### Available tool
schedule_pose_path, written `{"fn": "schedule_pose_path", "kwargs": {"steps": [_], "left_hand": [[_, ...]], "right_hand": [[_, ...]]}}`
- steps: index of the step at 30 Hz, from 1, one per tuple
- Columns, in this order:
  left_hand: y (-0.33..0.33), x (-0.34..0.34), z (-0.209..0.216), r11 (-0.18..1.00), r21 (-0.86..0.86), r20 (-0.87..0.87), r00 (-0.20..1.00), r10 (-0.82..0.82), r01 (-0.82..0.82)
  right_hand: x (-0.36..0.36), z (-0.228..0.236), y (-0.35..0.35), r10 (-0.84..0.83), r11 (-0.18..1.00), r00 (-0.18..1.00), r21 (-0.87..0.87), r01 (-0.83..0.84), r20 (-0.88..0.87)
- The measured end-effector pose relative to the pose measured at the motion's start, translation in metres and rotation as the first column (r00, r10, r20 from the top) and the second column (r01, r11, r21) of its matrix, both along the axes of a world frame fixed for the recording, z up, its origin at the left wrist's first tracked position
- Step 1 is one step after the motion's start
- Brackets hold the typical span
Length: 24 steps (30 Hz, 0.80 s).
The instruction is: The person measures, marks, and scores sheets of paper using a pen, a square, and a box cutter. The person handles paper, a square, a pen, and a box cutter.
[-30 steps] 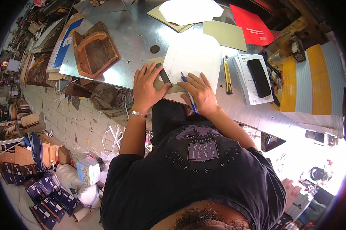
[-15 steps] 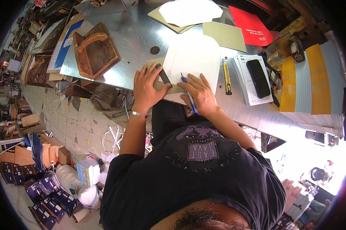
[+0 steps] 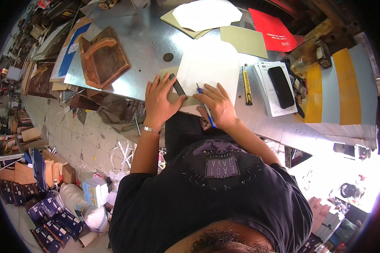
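Note:
My left hand (image 3: 158, 101) lies flat with fingers spread, its index fingertip and thumb touching the two ends of a short dark grey strip (image 3: 178, 87). The strip lies at a slant across the left edge of a white sheet (image 3: 213, 59) and a grey-green board (image 3: 168, 72) beneath. A blue-and-white pen (image 3: 212, 122) is in my right hand (image 3: 222, 109), fingers closed round it. The pen's tip points up and away, lifted off the paper or resting on it: I cannot tell. The heel of this hand sits at the sheet's lower right.
Right of the sheet lie a yellow cutter knife (image 3: 247, 86) and a black phone (image 3: 281, 87) on stacked papers (image 3: 263, 80). A wooden handled block (image 3: 103, 57) stands left. Boards (image 3: 244, 40), a red folder (image 3: 270, 29) and tall yellow-and-blue stacks (image 3: 350, 88) surround the metal table (image 3: 143, 38).
The whole view has shifted slightly. Both hands, the strip and the pen keep nearly the same places on the sheet.

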<state>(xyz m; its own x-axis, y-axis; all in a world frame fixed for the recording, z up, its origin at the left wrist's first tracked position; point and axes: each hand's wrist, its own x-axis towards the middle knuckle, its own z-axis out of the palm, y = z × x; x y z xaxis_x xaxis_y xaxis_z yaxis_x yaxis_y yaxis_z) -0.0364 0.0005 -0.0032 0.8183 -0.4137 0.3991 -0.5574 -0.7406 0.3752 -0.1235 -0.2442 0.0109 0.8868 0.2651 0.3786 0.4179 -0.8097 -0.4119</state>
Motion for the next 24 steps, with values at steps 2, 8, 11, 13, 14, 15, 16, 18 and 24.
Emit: {"fn": "schedule_pose_path", "kwargs": {"steps": [2, 8, 11, 13, 14, 15, 16, 18, 24], "left_hand": [[0.001, -0.006, 0.0, 1.0, -0.005, -0.002, 1.0, 0.01, -0.01], [0.004, -0.014, -0.005, 0.998, -0.058, 0.004, 1.0, 0.01, -0.009], [0.003, -0.013, -0.007, 0.998, -0.054, 0.015, 1.0, 0.023, -0.022], [0.004, -0.013, -0.008, 0.998, -0.052, 0.015, 0.999, 0.029, -0.028], [0.004, -0.013, -0.008, 0.998, -0.052, 0.016, 0.999, 0.031, -0.03], [0.004, -0.014, -0.008, 0.998, -0.053, 0.015, 0.999, 0.033, -0.032], [0.004, -0.014, -0.008, 0.998, -0.054, 0.014, 0.999, 0.034, -0.033], [0.003, -0.013, -0.008, 0.998, -0.057, 0.015, 0.999, 0.033, -0.032], [0.004, -0.014, -0.009, 0.998, -0.057, 0.008, 0.999, 0.04, -0.039]], "right_hand": [[0.0, -0.001, 0.0, 0.012, 1.0, 1.0, 0.005, -0.012, -0.008], [-0.002, 0.002, -0.001, 0.038, 0.999, 0.999, -0.001, -0.038, 0.01], [-0.002, 0.002, 0.0, 0.035, 0.999, 0.999, -0.005, -0.035, 0.018], [-0.001, 0.003, 0.0, 0.04, 0.999, 0.999, -0.002, -0.04, 0.011], [-0.001, 0.003, 0.0, 0.042, 0.999, 0.999, 0.0, -0.042, 0.008], [-0.002, 0.003, 0.0, 0.043, 0.999, 0.999, 0.003, -0.043, 0.008], [-0.002, 0.003, 0.0, 0.043, 0.999, 0.999, 0.005, -0.044, 0.009], [-0.001, 0.003, 0.0, 0.04, 0.999, 0.999, 0.004, -0.04, 0.012], [-0.002, 0.003, 0.0, 0.034, 0.999, 0.999, 0.009, -0.034, 0.013]]}}
